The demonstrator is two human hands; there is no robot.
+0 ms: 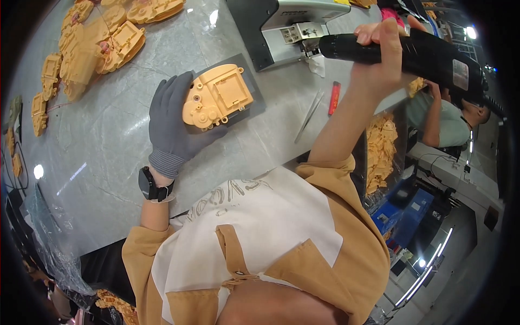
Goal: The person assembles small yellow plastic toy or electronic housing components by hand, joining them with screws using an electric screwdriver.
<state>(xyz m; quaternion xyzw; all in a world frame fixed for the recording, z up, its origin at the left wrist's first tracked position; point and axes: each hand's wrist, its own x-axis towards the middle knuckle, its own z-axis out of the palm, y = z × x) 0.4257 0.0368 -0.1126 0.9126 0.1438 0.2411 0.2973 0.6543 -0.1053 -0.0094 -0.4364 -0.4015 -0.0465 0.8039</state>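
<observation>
My left hand (174, 116), in a grey knit glove, grips the left edge of a yellow-orange plastic housing (225, 86), thumb along its near side. The housing lies on a dark square pad (257, 103), its recessed rectangle and round bosses facing up. My bare right hand (382, 51) is wrapped round a black electric screwdriver (422, 57), held nearly level above the table's right side. The screwdriver's nose points left, at the metal outlet of a grey and black screw feeder (292, 35). Whether the bit touches a screw there is too small to tell.
Several similar plastic housings (119, 49) lie at the far left of the grey table (108, 162). Tweezers (309, 116) and a red tool (335, 98) lie right of the pad. A container of yellow parts (382, 151) stands beyond the right edge, near a seated co-worker (441, 119).
</observation>
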